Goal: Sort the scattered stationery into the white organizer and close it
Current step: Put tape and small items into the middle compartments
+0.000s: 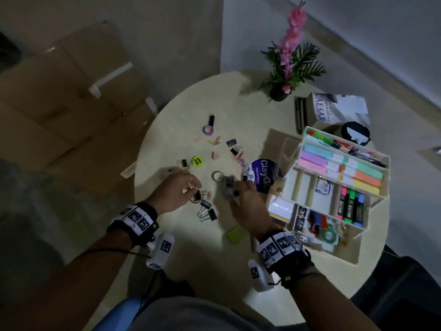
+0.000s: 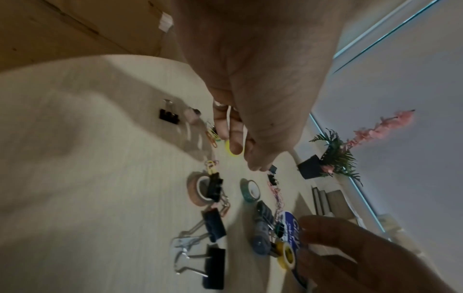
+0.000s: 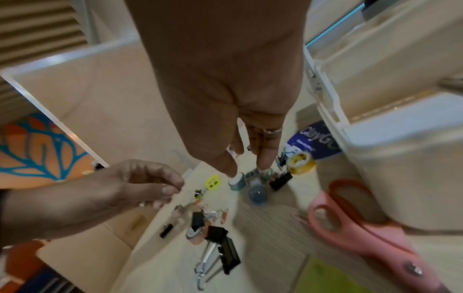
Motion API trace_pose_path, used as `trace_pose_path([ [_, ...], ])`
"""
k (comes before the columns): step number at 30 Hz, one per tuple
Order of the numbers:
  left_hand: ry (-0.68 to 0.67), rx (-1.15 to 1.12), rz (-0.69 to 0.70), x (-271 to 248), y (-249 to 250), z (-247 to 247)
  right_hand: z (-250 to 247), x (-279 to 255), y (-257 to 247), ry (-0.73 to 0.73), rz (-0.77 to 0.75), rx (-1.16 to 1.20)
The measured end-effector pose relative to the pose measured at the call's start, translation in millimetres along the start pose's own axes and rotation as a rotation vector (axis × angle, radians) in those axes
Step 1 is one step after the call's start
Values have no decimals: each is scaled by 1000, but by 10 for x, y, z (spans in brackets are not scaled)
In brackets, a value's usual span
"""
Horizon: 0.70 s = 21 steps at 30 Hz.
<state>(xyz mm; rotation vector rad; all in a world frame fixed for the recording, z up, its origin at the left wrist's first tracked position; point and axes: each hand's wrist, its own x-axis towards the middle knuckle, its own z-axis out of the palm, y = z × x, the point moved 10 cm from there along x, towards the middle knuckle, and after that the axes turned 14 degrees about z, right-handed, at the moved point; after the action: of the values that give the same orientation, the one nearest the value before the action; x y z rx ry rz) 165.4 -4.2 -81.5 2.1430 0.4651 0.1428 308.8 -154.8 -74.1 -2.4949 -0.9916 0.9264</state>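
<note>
The white organizer (image 1: 387, 173) (image 3: 391, 158) stands open at the right, its tiers holding highlighters, sticky notes and pens. Loose binder clips (image 1: 205, 204) (image 2: 213, 226), paper clips (image 1: 216, 140) and tape rolls (image 1: 217, 175) lie across the round table. My left hand (image 1: 191, 188) (image 2: 246, 156) (image 3: 170, 192) hovers over a brown tape roll (image 2: 198, 190). Its fingers are curled, and a thin pale wire that looks like a paper clip is pinched between them. My right hand (image 1: 236, 187) (image 3: 249, 168) pinches a blurred grey-blue stapler-like piece (image 1: 228, 187) (image 2: 261, 230) between thumb and fingers.
Next to my right hand are a blue ClayGo pack (image 1: 262, 173) and a yellow tape roll (image 3: 300, 162). Pink scissors (image 3: 363, 228) and a green sticky pad (image 1: 236, 234) lie near the organizer. A potted flower (image 1: 286, 75) and a book (image 1: 334, 108) stand at the back. Cardboard boxes (image 1: 71, 103) sit left of the table.
</note>
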Motion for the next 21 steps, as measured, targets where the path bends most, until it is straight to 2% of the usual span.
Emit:
trace_pose_path([
  [5,-17,17,-4,-223,-216,-155,107,314,37,79,188,27],
  [13,5,-19,-2,-372,-594,-437,279,468,-13,171,317,-164],
  [18,-9,34,25,-169,-630,-536,465,598,196,164,312,-126],
  [21,-20,115,57,114,-518,-556,300,420,75,194,313,-80],
])
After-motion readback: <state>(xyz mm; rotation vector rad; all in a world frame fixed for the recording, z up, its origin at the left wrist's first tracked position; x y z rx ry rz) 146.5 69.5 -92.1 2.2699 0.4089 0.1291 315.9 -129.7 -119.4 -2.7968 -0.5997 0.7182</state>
